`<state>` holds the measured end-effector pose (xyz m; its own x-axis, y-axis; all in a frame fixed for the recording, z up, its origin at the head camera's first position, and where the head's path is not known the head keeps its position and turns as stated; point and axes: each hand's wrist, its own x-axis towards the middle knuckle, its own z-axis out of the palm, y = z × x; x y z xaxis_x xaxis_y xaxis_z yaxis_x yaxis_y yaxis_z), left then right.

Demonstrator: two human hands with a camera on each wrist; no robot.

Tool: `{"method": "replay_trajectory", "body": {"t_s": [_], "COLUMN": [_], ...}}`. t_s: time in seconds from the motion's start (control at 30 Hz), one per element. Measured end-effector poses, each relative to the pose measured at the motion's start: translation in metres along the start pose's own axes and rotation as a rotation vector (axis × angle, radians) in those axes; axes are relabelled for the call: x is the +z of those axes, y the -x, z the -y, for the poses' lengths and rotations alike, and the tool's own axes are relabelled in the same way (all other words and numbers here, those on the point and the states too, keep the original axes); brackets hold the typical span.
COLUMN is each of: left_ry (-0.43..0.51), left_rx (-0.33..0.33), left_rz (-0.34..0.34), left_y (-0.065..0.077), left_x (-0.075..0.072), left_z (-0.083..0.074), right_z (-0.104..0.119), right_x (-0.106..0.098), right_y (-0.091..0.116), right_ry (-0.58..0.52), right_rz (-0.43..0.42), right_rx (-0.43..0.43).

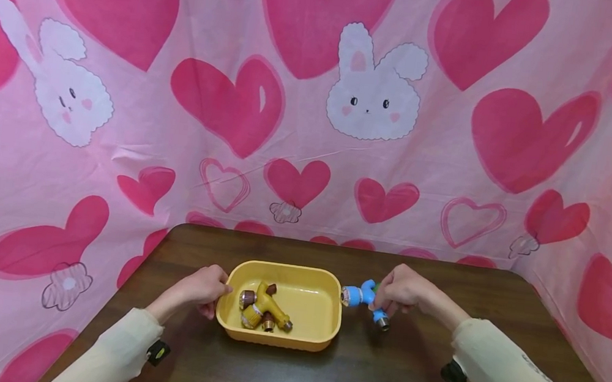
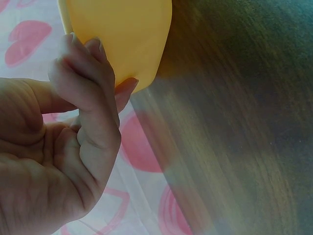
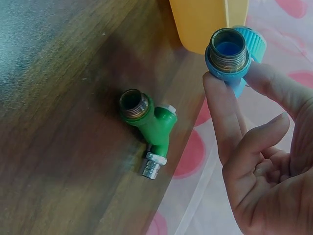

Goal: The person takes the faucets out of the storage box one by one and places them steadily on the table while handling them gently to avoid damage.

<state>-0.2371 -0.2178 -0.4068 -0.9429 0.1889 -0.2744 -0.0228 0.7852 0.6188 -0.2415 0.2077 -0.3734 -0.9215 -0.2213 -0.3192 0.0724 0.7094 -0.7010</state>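
My left hand (image 1: 201, 288) grips the left rim of a yellow plastic basin (image 1: 305, 344), thumb over the edge. Inside the basin's left half, a yellow angle valve (image 1: 268, 306) lies across a brown one (image 1: 246, 298), which is partly covered. To the basin's right, my right hand (image 1: 406, 288) pinches a blue angle valve (image 1: 352, 296) between thumb and fingers. Its open threaded metal end (image 3: 228, 51) faces the right wrist camera. A green angle valve (image 3: 155, 128) with a metal threaded tip lies on the table below that hand, mostly hidden in the head view.
The dark wooden table (image 1: 243, 379) has rounded far corners. A pink cloth (image 1: 300, 141) with hearts and rabbits hangs behind it and along the sides. Small black devices (image 1: 454, 375) are strapped at both wrists, over cream sleeves.
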Motion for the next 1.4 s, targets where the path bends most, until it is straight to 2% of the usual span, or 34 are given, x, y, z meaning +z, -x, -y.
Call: {"method": "replay_trajectory", "body": {"t_s": [0.77,1.13,1.4], "left_ry": [0.008,0.006,0.000], "left_rx": [0.021,0.016,0.023], "left_rz": [-0.007,-0.012,-0.007], "left_y": [0.000,0.001,-0.001], "left_x": [0.001,0.001,0.001], "left_z": [0.001,0.002,0.003], "right_z": [-0.028,-0.040,-0.047], "right_x": [-0.004,-0.007,-0.009], "right_y": [0.009,0.012,0.014], "right_ry": [-0.020,-0.034,-0.047], "right_rz": [-0.029,-0.045,-0.055], "right_rx": [-0.015,0.011,-0.010]}}
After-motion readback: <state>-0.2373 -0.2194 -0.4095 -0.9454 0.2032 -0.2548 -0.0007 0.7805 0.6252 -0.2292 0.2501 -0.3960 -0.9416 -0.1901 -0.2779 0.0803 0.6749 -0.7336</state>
